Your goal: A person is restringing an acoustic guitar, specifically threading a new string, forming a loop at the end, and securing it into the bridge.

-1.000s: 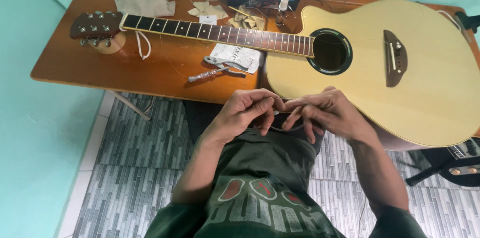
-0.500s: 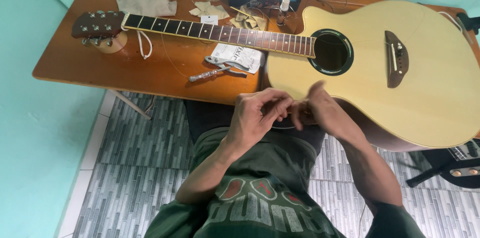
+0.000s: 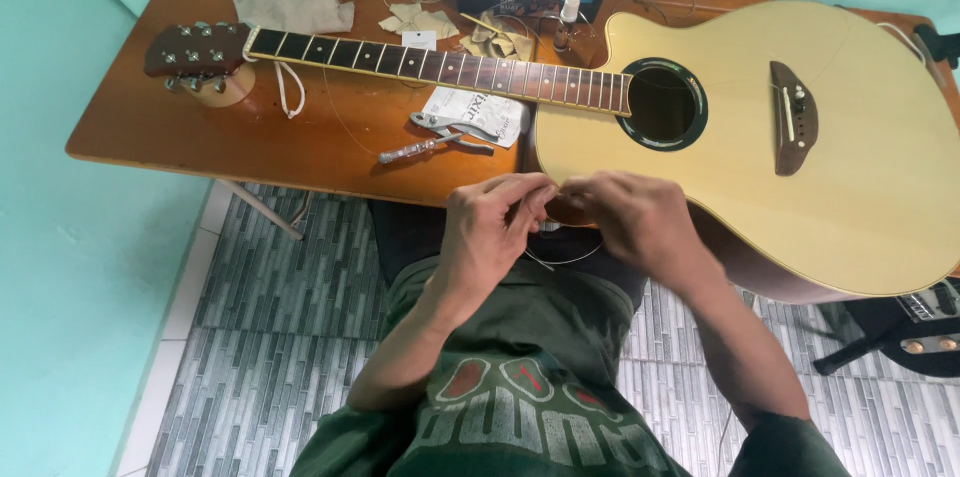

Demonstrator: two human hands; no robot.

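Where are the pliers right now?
In the head view the pliers lie on the wooden table, just below the guitar neck and partly on a white paper packet, beyond the left hand.

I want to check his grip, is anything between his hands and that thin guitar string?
Nothing visible: the left hand and right hand pinch the guitar string directly, its loop hanging below them, beside the acoustic guitar.

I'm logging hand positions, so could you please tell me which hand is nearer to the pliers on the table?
The left. The left hand is just below the pliers, in front of the table edge. The right hand sits farther to the right, over the guitar body's lower edge.
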